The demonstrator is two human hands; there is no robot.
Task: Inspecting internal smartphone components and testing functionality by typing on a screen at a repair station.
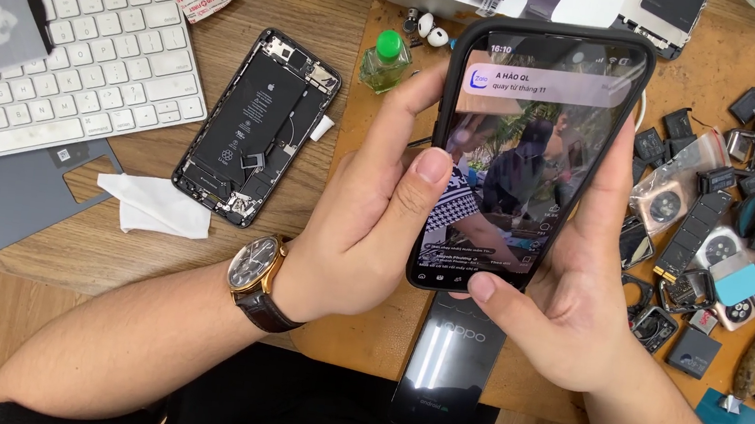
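Holding: both hands gripped a black smartphone, screen lit, long axis running away from the body.
Left hand: fingers wrapped around the left edge, thumb pressed on the glass.
Right hand: cupped the right edge, thumb at the bottom of the screen.
Nearer: both equally close.
Left of hands: opened phone showing its battery, white keyboard.
Right: small watch parts.

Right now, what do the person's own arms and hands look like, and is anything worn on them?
Both forearms are bare, with no sleeves or gloves in view. The left hand has a wristwatch at its wrist: round pale dial, gold-coloured case, dark brown leather strap. The right hand and its wrist carry nothing; no rings show on either hand.
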